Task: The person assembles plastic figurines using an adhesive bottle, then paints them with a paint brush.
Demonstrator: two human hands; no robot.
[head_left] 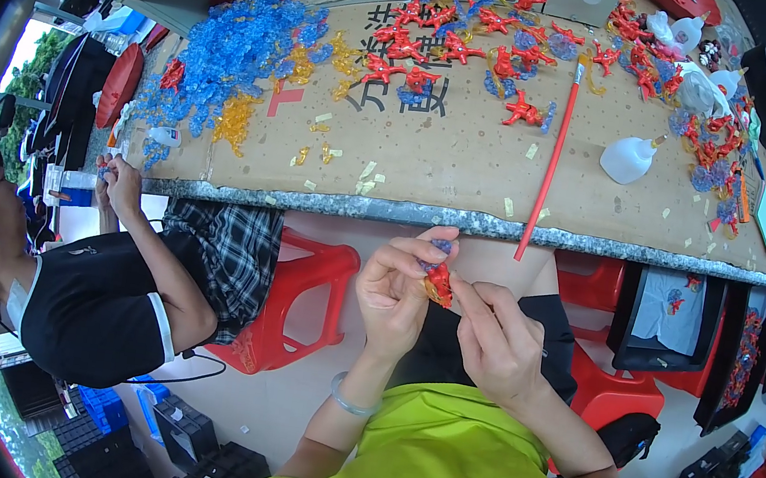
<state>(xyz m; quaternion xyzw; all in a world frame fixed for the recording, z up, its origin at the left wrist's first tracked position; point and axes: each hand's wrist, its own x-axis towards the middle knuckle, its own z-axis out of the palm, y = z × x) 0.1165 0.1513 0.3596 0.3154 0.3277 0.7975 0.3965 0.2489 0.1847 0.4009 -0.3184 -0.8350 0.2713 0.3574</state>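
Note:
Just in front of the table edge, my left hand (392,293) pinches a small red plastic figurine (439,277) with translucent blue and yellow parts on it. From the other side my right hand (498,336) touches the figurine's lower end, its thumb and fingertips closed together at the yellow part. Whether a tiny piece sits between those fingertips is hidden. Beyond my hands, a long red-handled brush (551,164) lies across the table's front edge. To its right stands a white squeeze bottle (627,160) with a thin tip.
Cardboard (451,166) covers the table. A blue translucent pile (224,49) and yellow pieces (237,121) lie left, several red figurines (524,111) at the back and right. A co-worker (105,290) sits left near a red stool (298,296). Black trays (667,320) stand right.

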